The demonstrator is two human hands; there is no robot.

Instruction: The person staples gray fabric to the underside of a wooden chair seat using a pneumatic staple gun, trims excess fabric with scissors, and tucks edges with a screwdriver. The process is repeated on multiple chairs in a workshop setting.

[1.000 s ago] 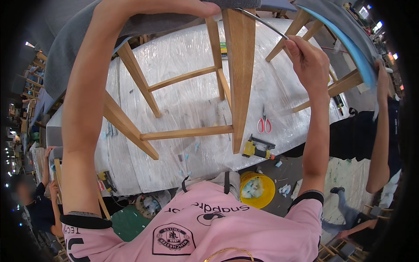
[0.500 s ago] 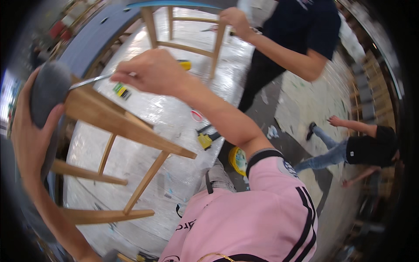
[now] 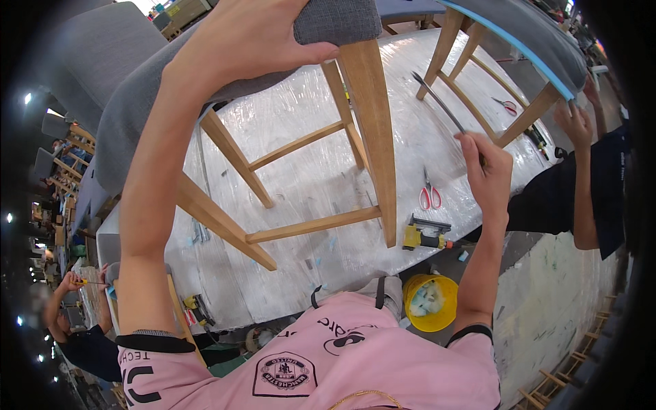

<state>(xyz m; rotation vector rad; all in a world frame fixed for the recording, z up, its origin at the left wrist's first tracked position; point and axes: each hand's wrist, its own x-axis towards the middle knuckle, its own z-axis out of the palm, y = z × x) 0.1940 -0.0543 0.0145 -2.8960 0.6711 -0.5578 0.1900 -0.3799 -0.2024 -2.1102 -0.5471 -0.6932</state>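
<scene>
My left hand (image 3: 253,41) grips the front edge of a grey upholstered chair seat (image 3: 335,19), thumb on the fabric above a wooden leg (image 3: 374,130). The chair stands on a work table wrapped in clear plastic (image 3: 307,171). My right hand (image 3: 486,174) is closed around the handle of a thin metal tool (image 3: 437,102) whose tip points up and left, to the right of that leg. Red-handled scissors (image 3: 429,195) lie on the table just left of my right hand.
A yellow and black nail gun (image 3: 424,236) lies at the table's near edge above a yellow bucket (image 3: 432,301). A second chair with a blue-edged seat (image 3: 519,48) stands far right, touched by another person's hand (image 3: 577,123). A person sits low at left (image 3: 75,321).
The view has swung back over the table. My left hand stays on the grey seat; my right hand with the thin tool has dropped to the right of the chair leg.
</scene>
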